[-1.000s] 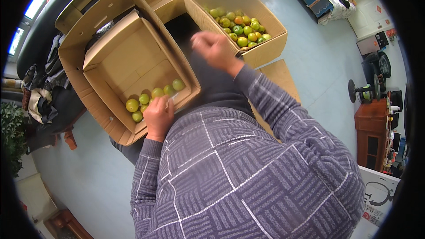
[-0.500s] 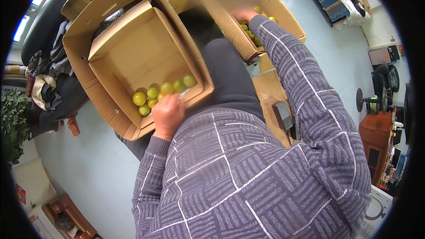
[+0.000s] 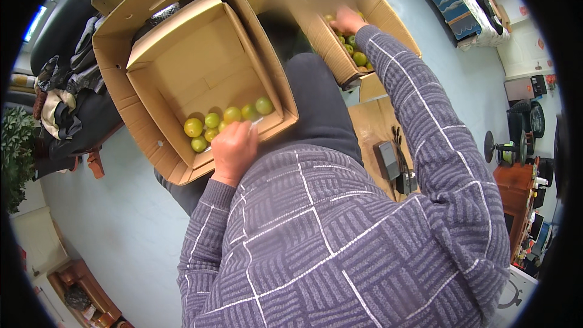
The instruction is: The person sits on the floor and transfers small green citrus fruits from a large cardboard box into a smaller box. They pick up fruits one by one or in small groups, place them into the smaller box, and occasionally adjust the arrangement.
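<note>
On my lap leans an open cardboard box [image 3: 130, 94] with a smaller cardboard box [image 3: 143, 100] nested in it. Several round yellow-green fruits [image 3: 193, 127], like unripe tomatoes, lie along the inner box's near side. My left hand [image 3: 235, 150] is closed over that near wall, its fingertips out of sight inside; a thin whitish strip shows beside the knuckles. Away to the right, my right hand [image 3: 348, 20] reaches into a second cardboard box [image 3: 331, 51], over a heap of smaller-looking green fruits [image 3: 359, 59]. Its fingers point down and are largely hidden.
A black box-shaped device [image 3: 386, 159] and a dark adapter with cable [image 3: 405, 181] rest on a brown board [image 3: 370, 127] by my right side. Dark clothes [image 3: 79, 79] are piled at the left. A blurred patch covers the top middle.
My right hand has drawn slightly back toward the right within its box, uncovering more green fruits. My left hand stays at the near wall. The whole view has shifted a little.
</note>
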A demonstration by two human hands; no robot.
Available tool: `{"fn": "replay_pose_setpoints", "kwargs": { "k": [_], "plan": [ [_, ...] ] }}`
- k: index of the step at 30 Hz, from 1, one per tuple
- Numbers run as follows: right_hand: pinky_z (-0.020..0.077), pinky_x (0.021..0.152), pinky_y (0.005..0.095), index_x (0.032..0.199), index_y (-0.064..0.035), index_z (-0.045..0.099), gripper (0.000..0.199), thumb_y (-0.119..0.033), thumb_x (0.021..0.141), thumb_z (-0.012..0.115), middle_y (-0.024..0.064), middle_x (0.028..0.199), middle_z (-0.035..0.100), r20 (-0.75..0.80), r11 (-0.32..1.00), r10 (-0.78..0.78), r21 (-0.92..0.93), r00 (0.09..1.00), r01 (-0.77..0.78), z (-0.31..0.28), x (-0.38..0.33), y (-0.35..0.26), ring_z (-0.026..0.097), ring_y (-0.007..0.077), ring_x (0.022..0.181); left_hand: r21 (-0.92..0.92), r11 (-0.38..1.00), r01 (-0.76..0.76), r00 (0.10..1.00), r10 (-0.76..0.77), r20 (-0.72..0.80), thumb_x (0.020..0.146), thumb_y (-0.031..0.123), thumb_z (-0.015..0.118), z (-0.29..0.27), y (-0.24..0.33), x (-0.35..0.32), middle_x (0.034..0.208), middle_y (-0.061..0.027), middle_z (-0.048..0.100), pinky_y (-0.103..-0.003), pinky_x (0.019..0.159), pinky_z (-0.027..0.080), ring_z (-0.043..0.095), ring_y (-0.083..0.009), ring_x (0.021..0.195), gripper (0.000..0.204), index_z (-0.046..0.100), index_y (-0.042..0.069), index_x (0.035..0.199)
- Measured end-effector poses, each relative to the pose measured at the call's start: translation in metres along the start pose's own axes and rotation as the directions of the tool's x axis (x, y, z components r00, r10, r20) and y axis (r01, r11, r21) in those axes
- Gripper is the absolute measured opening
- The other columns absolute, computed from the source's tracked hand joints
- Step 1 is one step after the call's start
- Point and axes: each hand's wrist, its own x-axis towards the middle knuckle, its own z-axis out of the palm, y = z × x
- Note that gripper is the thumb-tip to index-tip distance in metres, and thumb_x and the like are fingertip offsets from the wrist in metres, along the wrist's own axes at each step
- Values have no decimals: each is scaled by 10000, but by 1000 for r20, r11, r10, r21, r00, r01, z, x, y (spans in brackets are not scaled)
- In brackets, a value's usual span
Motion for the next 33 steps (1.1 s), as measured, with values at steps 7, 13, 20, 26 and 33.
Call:
{"fn": "replay_pose_setpoints", "kwargs": {
  "k": [7, 13, 20, 26, 33],
  "plan": [
    [573, 1071, 496, 1377, -170, 654, 512, -332, 928, 840, 135, 1360, 745, -115, 995, 29, 101, 993, -18, 4, -16, -14, 710, 367, 1282, -30, 999, 22, 1000, -23, -10, 934, 172, 805, -3, 2, 2, 773, -108, 655, -457, 608, 555, 687, -339, 691, 88, 754, 100, 927],
    [615, 994, 424, 1348, -105, 739, 562, -306, 859, 929, 136, 1310, 747, -694, 909, -157, 177, 703, 377, -31, -58, -57, 740, 329, 1168, -31, 999, 20, 1000, -20, -6, 938, 169, 798, -2, 2, 2, 769, -108, 649, -460, 611, 552, 684, -337, 690, 87, 748, 99, 922],
    [634, 960, 316, 1394, -9, 700, 512, -94, 934, 908, 87, 1259, 759, -507, 197, -54, 839, 860, 507, -25, -182, -176, 740, 159, 1130, -176, 962, 210, 978, -208, 28, 959, 180, 810, 2, -3, -4, 845, -131, 736, -446, 662, 579, 733, -346, 752, 110, 775, 75, 962],
    [604, 1120, 375, 1631, 24, 497, 604, 24, 1065, 705, 145, 1582, 608, -157, -89, -353, 987, 922, 134, 9, -255, -242, 675, 264, 1395, -280, 938, 206, 958, -251, -138, 1030, 100, 774, 1, -10, -3, 829, -119, 761, -340, 654, 576, 740, -226, 690, 101, 791, 6, 1062],
    [665, 945, 327, 1586, -26, 586, 610, -8, 1004, 771, 151, 1516, 656, -316, 370, -488, 769, 814, 521, 25, -264, -248, 739, 233, 1209, -628, 672, 393, 881, -470, 48, 1071, 215, 784, 3, -12, -6, 988, -124, 804, -333, 779, 603, 766, -185, 883, 341, 750, -25, 1310]
  ]
}}
